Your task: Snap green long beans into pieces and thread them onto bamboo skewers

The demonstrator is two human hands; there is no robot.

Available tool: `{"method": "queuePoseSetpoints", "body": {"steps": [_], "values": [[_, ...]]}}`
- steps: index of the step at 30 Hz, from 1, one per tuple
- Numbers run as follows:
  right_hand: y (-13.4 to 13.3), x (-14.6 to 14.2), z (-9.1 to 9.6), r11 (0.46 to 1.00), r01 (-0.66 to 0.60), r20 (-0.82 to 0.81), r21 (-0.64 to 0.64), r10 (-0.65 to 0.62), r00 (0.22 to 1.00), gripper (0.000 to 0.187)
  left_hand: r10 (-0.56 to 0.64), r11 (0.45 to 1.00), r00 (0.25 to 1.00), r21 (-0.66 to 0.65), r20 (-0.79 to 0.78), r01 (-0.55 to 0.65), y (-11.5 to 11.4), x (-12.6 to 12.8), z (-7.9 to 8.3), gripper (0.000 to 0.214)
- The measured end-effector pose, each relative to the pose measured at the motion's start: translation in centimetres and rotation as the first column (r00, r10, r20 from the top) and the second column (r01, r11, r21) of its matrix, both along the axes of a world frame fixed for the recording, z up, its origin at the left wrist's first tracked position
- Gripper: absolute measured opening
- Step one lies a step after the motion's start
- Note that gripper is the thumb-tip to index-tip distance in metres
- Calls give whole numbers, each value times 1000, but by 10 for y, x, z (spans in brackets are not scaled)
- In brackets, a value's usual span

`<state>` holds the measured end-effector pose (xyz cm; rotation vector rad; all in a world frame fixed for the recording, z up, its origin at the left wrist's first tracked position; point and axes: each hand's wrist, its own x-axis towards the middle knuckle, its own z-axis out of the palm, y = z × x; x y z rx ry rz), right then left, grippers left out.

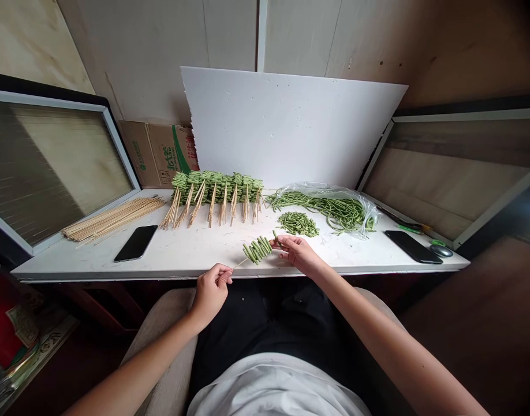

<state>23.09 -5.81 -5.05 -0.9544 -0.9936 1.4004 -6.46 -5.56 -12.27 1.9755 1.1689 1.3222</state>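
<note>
My left hand (213, 289) is closed on the bare end of a thin wooden skewer (239, 263). Several short green bean pieces (257, 250) are threaded crosswise along its upper part, over the table's front edge. At the skewer's tip, my right hand (296, 252) pinches one more bean piece (275, 236) between thumb and fingers. Whether the tip has entered that piece cannot be made out. Just beyond the right hand lies a small heap of cut bean pieces (298, 223).
Stacked finished bean skewers (217, 188) fill the table's back left, sticks facing me. Bare skewers (113, 218) and a phone (136, 242) lie left. Long beans in a clear bag (334, 208), another phone (412, 247) and a mouse (441, 250) are right. A white board (291, 127) stands behind.
</note>
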Motion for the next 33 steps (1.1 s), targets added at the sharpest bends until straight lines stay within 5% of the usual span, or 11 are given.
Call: {"method": "queuePoseSetpoints", "body": {"steps": [33], "values": [[-5,-8,3,985,126,196,116,-147,970,32,28,999,998,36,-51,-26,0,-1,-3,16]]}}
